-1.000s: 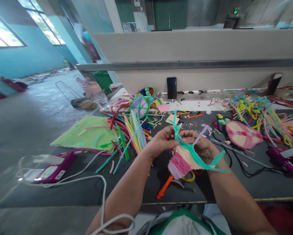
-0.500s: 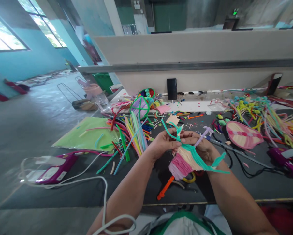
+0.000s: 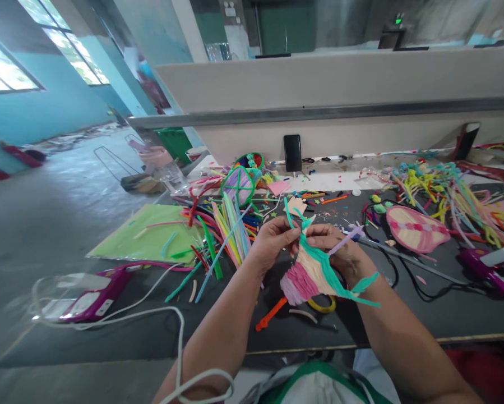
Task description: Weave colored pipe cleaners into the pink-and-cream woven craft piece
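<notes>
A pipe-cleaner craft piece [image 3: 301, 281] in lilac, pink, cream and teal hangs between both hands over the dark table. My left hand [image 3: 274, 242] pinches a teal stem near the top of the piece, and its fingertips are closed. Close beside it on the right, my right hand [image 3: 336, 247] grips the upper part of the piece just below the teal twist. A lilac stem [image 3: 345, 240] sticks out across the right fingers. From the lower left of the piece an orange stem [image 3: 271, 315] points down. Yellow scissor handles [image 3: 322, 304] lie partly hidden beneath it.
Colourful stems [image 3: 230, 230] and a green bag [image 3: 146, 233] lie at the left. A pink oval craft [image 3: 416, 229] and tangled stems [image 3: 466, 202] are at the right. A phone [image 3: 292, 152] leans on the partition. Purple glue guns [image 3: 94, 294] and cables flank the work.
The craft piece has shifted slightly left and down, with its orange stem. My left fingers have moved up along the teal stem, and the stem stands more upright.
</notes>
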A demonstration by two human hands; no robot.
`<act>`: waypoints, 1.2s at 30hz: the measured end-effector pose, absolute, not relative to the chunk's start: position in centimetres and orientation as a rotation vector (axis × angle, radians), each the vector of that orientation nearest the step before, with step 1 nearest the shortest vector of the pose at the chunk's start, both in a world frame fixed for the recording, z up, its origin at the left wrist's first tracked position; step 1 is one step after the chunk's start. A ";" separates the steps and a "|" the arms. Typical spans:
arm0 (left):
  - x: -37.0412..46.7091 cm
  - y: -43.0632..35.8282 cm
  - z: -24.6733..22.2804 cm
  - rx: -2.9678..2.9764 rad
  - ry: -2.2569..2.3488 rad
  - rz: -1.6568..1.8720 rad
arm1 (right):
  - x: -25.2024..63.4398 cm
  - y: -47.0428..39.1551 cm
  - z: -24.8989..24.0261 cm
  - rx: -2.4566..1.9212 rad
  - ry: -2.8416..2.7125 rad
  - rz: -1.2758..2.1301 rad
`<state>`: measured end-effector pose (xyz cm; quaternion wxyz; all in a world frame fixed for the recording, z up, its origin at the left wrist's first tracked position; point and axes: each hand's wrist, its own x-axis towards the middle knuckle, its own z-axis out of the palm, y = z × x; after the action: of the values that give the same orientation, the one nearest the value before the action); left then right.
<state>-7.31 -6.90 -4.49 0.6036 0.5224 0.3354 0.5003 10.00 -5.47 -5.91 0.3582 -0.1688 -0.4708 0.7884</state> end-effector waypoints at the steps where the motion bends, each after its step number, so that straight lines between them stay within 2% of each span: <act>1: -7.2 -6.9 -4.5 1.201 0.781 1.168 | 10.0 -5.3 -6.1 -0.467 -1.205 2.019; 16: -5.6 -6.9 -5.6 1.158 0.855 1.377 | 9.8 -4.7 -6.6 -0.704 -1.001 1.899; 36: -6.6 -7.3 -5.0 1.057 0.719 0.894 | 10.0 -4.6 -6.4 -0.502 -1.017 1.953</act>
<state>-6.65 -7.32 -5.01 0.7111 0.4764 0.3240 0.4030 10.01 -4.64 -6.43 0.4274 -0.2009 -0.4071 0.7818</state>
